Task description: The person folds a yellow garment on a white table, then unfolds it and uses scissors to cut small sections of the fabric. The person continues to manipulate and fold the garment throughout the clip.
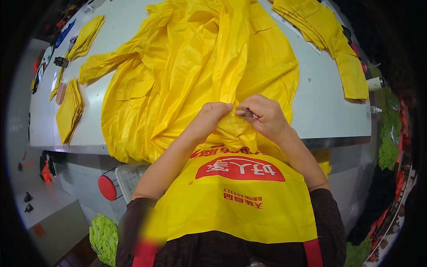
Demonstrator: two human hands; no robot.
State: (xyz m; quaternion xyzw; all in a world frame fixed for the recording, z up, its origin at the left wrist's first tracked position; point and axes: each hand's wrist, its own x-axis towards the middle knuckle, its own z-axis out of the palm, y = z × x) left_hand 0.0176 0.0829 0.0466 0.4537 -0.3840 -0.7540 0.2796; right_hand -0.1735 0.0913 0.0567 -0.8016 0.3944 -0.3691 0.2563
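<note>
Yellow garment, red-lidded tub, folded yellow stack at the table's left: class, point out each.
Yellow garment (195,66): head view, middle of the spread cloth.
Red-lidded tub (107,187): head view, its lid.
Folded yellow stack (69,111): head view, top sheet.

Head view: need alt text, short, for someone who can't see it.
Both bare hands, left hand and right hand, pinch a bunched part of a large crumpled yellow thin-fabric garment spread over a white worktable. Stacks of folded yellow fabric pieces lie at the table's left and far right, and the person wears a yellow apron with red print.
</note>
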